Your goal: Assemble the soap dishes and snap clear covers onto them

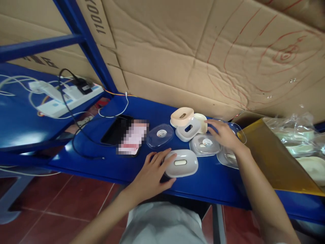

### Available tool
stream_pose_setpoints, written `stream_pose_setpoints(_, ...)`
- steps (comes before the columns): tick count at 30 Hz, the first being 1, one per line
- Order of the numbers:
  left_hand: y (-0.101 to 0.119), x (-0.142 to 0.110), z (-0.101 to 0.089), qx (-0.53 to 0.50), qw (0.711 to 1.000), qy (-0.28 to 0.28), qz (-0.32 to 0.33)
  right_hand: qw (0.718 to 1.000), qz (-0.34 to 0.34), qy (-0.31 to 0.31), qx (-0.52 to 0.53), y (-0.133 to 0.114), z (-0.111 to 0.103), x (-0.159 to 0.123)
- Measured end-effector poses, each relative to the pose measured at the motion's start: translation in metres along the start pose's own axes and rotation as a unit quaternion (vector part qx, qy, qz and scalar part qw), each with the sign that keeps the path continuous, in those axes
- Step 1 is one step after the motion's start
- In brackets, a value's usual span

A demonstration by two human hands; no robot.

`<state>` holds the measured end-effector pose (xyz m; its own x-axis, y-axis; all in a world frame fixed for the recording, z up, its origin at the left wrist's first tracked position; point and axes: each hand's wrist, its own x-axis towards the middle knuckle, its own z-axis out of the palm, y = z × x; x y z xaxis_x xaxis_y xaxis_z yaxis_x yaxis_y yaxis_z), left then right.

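My left hand (152, 171) rests on the left end of a grey oval box (183, 163) with a slot in its top, fingers curved round its edge near the front of the blue table (210, 179). My right hand (223, 134) lies with fingers stretched flat over a clear plastic lid (204, 145) with a round sticker and touches the cream box (202, 122) behind it. A peach oval box (181, 116) and a grey-white oval box (188, 128) are stacked just left of that hand. Another clear lid (159, 135) lies further left.
A dark phone (115, 130) and a blurred pink item (133, 137) lie left of the lids. A power strip (68, 96) with cables sits on the left blue shelf. A yellow-edged box (276, 159) with bagged parts (302, 139) stands at right. Cardboard (203, 51) lines the back.
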<state>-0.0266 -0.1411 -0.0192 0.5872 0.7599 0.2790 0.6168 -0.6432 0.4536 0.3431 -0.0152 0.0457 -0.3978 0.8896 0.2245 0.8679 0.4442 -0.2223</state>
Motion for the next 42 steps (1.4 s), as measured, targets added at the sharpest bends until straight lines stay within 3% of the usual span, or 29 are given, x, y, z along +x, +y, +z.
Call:
stream_pose_setpoints(3, -0.003, -0.001, 0.001, -0.011, 1.000, -0.006, -0.002, 1.000, 0.003, -0.019, -0.007, 0.030, 0.007, 0.030)
stream_pose_setpoints(7, -0.004, -0.001, 0.000, -0.015, 1.000, -0.011, -0.001, 0.999, -0.008, -0.045, -0.001, 0.045, 0.014, 0.049)
stream_pose_setpoints(13, -0.004, 0.000, -0.001, -0.020, 1.000, -0.012, 0.009, 0.999, -0.029, -0.024, 0.014, 0.028, 0.014, 0.055)
stream_pose_setpoints(18, -0.005, -0.001, -0.001, -0.017, 1.000, -0.021, 0.007, 0.997, -0.062, -0.020, 0.027, 0.014, -0.003, 0.049)
stream_pose_setpoints(24, -0.005, -0.001, 0.001, -0.017, 1.000, -0.007, 0.020, 0.992, 0.098, -0.074, -0.042, 0.068, -0.037, -0.002)
stream_pose_setpoints(27, -0.006, -0.001, 0.002, -0.015, 1.000, -0.005, 0.023, 0.981, 0.163, -0.085, -0.068, 0.081, -0.040, -0.028)
stream_pose_setpoints(31, -0.007, -0.001, 0.003, -0.013, 1.000, -0.013, 0.015, 0.958, 0.251, -0.075, -0.120, 0.060, -0.017, -0.037)
stream_pose_setpoints(36, -0.005, 0.000, 0.001, -0.020, 1.000, -0.023, 0.009, 0.932, 0.280, -0.041, -0.225, 0.027, 0.010, -0.017)
stream_pose_setpoints(39, -0.004, 0.000, -0.001, -0.031, 0.999, -0.028, 0.009, 0.939, 0.296, -0.071, -0.162, 0.031, 0.005, -0.007)
stream_pose_setpoints(42, -0.005, 0.000, -0.004, -0.056, 0.998, -0.040, 0.005, 0.944, 0.307, -0.059, -0.105, 0.043, -0.008, -0.009)
